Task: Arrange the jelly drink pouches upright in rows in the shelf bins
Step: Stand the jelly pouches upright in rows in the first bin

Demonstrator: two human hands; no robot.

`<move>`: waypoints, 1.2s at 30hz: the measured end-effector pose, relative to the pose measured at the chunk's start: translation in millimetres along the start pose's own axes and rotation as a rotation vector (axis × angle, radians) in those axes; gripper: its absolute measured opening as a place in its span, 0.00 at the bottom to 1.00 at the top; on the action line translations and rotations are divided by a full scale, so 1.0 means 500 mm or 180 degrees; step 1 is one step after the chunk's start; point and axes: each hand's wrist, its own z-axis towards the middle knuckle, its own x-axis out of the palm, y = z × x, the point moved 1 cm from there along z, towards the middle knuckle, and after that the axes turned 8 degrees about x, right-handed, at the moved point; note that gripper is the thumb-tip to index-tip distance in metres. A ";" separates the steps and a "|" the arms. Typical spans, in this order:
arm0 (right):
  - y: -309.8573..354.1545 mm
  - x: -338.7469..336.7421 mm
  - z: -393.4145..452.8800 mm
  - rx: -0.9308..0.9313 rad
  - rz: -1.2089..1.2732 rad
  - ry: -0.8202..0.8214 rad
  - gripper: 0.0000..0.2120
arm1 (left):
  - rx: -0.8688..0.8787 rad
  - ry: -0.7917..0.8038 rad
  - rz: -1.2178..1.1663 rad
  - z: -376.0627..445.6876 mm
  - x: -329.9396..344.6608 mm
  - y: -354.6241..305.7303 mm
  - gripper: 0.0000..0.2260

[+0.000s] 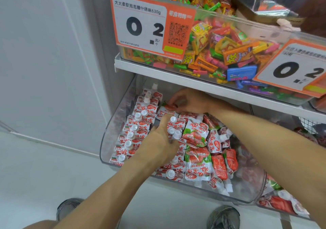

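The clear plastic shelf bin (109,137) sits below the white shelf edge (176,73), which limits headroom over the bin's rear half. Along the bin's left wall, one row of about eight red-and-white strawberry jelly drink pouches (131,137) stands upright, white caps up. Right of this row, the remaining pouches lie in a loose, uncounted heap (199,151) that fills the bin to its front lip.

The left hand (159,140) is in the bin's centre, fingers curled around capped pouches beside the row. The right hand (185,101) reaches to the bin's rear, fingertips pinching the top of one pouch.

Above the bin, a clear tray of assorted coloured candies (220,39) carries two orange price tags (148,25). Two grey shoes (223,217) stand on the floor below the bin.
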 end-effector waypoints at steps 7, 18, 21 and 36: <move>0.011 0.009 0.043 -0.0314 -0.1135 0.0276 0.33 | 0.0015 -0.0030 0.0095 0.003 0.006 -0.001 0.27; 0.019 -0.001 0.040 -0.0234 -0.1199 -0.0318 0.16 | 0.0096 -0.0128 0.0160 -0.006 0.013 0.000 0.26; 0.011 -0.006 0.023 -0.0302 -0.1595 -0.0565 0.13 | 0.0079 -0.0112 0.0164 -0.003 0.013 -0.003 0.26; -0.007 0.018 -0.033 0.0085 -0.0546 -0.0560 0.14 | -0.0176 -0.0039 -0.0074 0.010 0.009 0.005 0.31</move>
